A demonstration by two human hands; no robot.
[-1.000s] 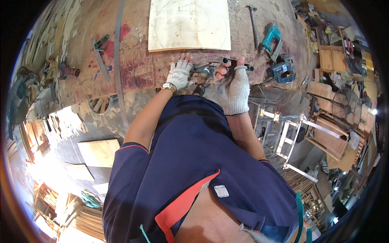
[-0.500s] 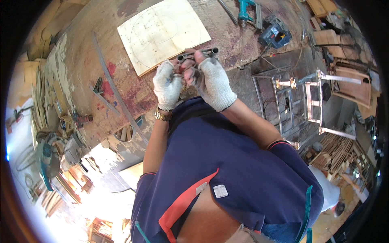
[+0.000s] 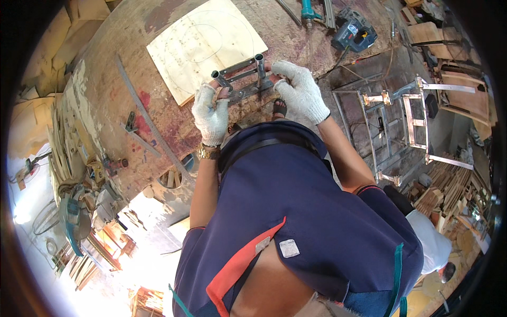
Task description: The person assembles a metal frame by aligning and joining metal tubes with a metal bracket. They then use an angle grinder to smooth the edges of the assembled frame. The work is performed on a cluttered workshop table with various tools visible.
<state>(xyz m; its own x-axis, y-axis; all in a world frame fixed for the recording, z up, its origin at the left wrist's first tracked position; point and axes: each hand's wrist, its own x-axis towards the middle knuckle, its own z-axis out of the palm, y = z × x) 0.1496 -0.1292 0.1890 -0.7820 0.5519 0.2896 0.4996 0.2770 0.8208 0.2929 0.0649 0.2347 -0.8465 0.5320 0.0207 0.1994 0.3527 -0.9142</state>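
Note:
Between my hands is a small metal frame (image 3: 260, 67) with two short round tubes joined by flat crossbars. My left hand (image 3: 210, 115), in a white fingerless glove, grips its left tube. My right hand (image 3: 302, 92), gloved the same way, holds the right end beside the other tube, with some fingertips hidden behind it. The open tube ends point up toward me. Just beyond the frame, a square plywood board (image 3: 195, 45) with a round outline drawn on it lies on the worn workbench (image 3: 113, 79).
A long metal strip (image 3: 145, 111) and a small square tool (image 3: 138, 132) lie at left. A jigsaw (image 3: 354, 31) and a teal power tool (image 3: 310, 11) sit at the far right. Welded metal frames (image 3: 393, 119) stand to my right, with another person (image 3: 429, 240) lower down.
My hands have spread apart, the right one moving right. The metal frame has turned so its crossbars and both tubes show more plainly.

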